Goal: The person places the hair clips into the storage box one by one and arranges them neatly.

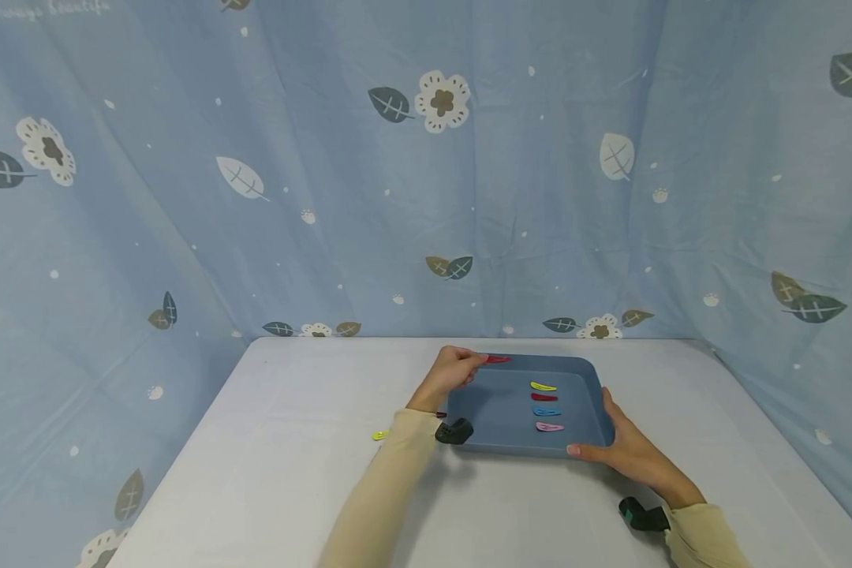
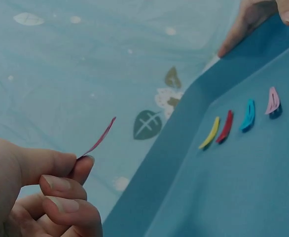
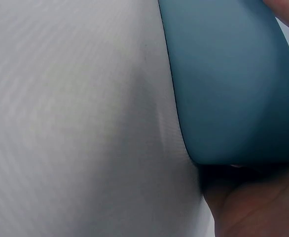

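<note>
Your left hand (image 1: 450,371) pinches a red hair clip (image 1: 498,360) by one end between thumb and forefinger, the other fingers curled beneath. In the head view that clip overlaps the far rim of the blue tray (image 1: 497,402), toward its left corner; from your left wrist it shows in the air, apart from the tray. Your right hand (image 1: 628,451) grips the tray at its near right corner, thumb on the near edge and fingers along the right side.

Inside the tray, right of its middle, you have four clips in a column from far to near: a yellow clip (image 1: 543,386), a second red clip (image 1: 543,397), a blue clip (image 1: 546,411) and a pink clip (image 1: 550,427).

Outside the tray, a yellow-green clip (image 1: 379,435) lies on the white table (image 1: 291,450) beside your left sleeve (image 1: 397,473). A small dark red piece (image 1: 441,414) by your left wrist may be another clip, but your arm hides most of it.
</note>
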The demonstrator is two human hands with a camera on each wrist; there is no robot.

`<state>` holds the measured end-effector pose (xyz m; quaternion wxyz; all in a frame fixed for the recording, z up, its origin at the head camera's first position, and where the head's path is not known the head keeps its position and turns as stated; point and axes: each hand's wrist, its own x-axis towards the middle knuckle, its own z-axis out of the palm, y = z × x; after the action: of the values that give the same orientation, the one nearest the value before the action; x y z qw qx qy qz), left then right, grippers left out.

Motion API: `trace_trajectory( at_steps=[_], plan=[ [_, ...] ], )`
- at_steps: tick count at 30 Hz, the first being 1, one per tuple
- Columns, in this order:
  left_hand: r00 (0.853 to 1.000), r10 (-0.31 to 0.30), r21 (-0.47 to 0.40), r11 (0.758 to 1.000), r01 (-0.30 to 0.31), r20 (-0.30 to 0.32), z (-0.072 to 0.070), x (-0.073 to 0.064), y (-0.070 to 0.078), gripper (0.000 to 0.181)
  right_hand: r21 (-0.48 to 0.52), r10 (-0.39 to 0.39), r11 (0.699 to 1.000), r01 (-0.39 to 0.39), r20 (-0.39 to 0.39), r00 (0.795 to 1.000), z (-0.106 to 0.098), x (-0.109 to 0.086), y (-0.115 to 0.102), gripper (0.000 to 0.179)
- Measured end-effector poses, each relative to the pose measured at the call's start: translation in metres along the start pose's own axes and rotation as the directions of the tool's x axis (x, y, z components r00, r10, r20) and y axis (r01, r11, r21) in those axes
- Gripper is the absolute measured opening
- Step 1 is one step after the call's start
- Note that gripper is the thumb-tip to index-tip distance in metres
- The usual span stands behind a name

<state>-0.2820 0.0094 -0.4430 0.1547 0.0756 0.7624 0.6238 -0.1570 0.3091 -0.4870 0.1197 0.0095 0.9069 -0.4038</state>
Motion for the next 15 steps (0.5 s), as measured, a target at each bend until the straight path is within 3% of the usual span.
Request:
trace_trajectory(
  at_steps=[7,15],
  plan=[
    [1.0,-0.012,-0.02,1.0,0.012,0.002,0.01,0.006,-0.011,0.036,0.01,-0.008,1.0,0.008,-0.005,1.0,0.001,0.0,0.002,0.135],
    [1.0,-0.016,-0.03,0.999,0.016,0.002,0.02,0.009,-0.015,0.029,0.015,-0.018,1.0,0.018,-0.011,1.0,0.002,0.0,0.002,0.134]
  ],
)
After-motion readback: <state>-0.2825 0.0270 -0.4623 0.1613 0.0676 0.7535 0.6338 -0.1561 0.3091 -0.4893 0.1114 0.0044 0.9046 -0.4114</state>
